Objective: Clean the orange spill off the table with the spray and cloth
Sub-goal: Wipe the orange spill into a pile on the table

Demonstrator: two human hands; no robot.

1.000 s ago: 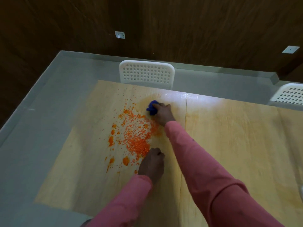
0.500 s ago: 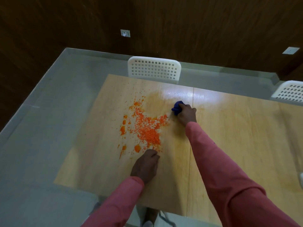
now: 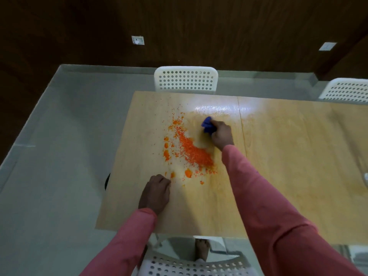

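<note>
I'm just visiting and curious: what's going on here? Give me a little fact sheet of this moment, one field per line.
Setting: wooden table with white perforated chairs around it
Mess: orange spill, crumbly bits and blobs, on the table's left half
Right hand: gripping a bunched blue cloth pressed to the table at the spill's far right edge
Left hand: loosely closed, resting on the table near the spill's near edge, holding nothing visible
Wet patch: shiny area beyond the cloth
Spray bottle: not identifiable in view
Progress: most of the spill remains
</note>
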